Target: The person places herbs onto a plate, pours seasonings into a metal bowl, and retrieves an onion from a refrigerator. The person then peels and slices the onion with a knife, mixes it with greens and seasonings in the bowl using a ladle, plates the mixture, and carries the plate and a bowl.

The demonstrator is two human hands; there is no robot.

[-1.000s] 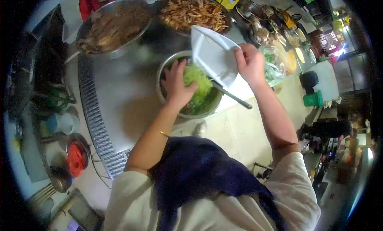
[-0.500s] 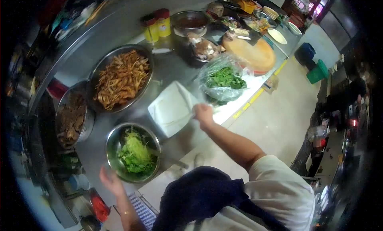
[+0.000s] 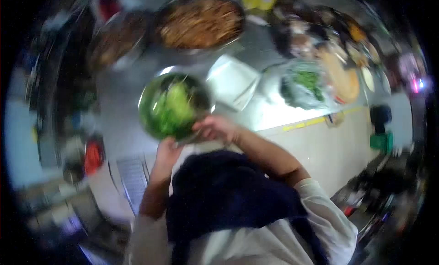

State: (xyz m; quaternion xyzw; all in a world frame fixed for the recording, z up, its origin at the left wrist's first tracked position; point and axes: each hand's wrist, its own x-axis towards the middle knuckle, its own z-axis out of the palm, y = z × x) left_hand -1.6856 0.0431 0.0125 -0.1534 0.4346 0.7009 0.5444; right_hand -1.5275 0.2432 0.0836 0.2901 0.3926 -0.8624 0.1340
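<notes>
A metal bowl (image 3: 145, 113) with dark green leaves and pale green shreds (image 3: 179, 100) stands on the steel counter in front of me. My left hand (image 3: 168, 150) is at the bowl's near edge; motion smears its fingers. Bent fingers of my right hand (image 3: 215, 128) are at the bowl's near right side, where the handle of a utensil was seen earlier; what they hold, if anything, is too blurred to name. The white square dish (image 3: 232, 82) lies on the counter right of the bowl, touched by neither hand.
Behind the bowl are a large basin of brown strips (image 3: 201, 22) and a basin of brown meat (image 3: 116, 40). To the right lie a plastic bag of green leaves (image 3: 305, 84) and a round board (image 3: 340, 79). A red item (image 3: 93, 157) sits low at left.
The white dish has left my right hand and rests on the counter. Both hands have come to the bowl's near side. The camera view has turned and shifted.
</notes>
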